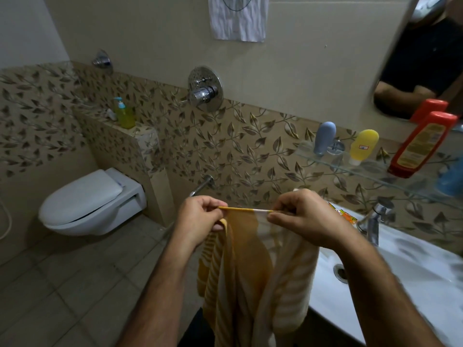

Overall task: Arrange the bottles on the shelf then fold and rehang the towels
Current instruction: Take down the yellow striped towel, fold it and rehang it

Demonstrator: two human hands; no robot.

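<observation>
Left hand [200, 216]: my thumb and fingers pinch one end of the towel's top edge.
Right hand [298, 216]: pinches the other end; edge taut between my hands.
Striped towel [240, 271]: yellow-and-white, hangs from my grip in front of me, beside the sink [400, 284], its lower part out of frame.
Bottles: grey bottle [324, 137], yellow bottle [363, 146] and red bottle [421, 144] stand on the glass shelf [325, 159].
Step (judged): aligning corners for a fold.
Risk: pinch is shallow; a slip drops a corner, skewing the fold, or the towel swings into the basin.
</observation>
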